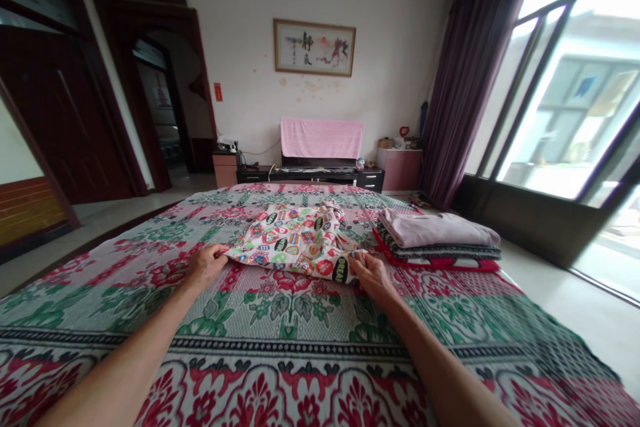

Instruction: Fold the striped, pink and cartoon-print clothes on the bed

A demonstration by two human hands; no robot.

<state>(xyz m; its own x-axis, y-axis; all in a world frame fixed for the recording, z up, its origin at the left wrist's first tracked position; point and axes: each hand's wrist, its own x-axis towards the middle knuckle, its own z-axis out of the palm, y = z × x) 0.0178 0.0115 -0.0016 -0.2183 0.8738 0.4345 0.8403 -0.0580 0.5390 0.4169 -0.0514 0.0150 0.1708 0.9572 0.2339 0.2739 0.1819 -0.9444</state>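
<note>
Blanket (280,353) with flowers lies under a printed cloth (290,240) that left hand (207,263) and right hand (374,276) pinch; a picture (315,48) hangs on the wall (400,47).

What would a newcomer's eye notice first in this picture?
Probably the white fabric with colourful printed patches, its near edge held between the left hand and right hand, on a red, green and grey floral cover. To its right lies a stack of folded cloths, pale on top; a pink cloth hangs at the back.
</note>
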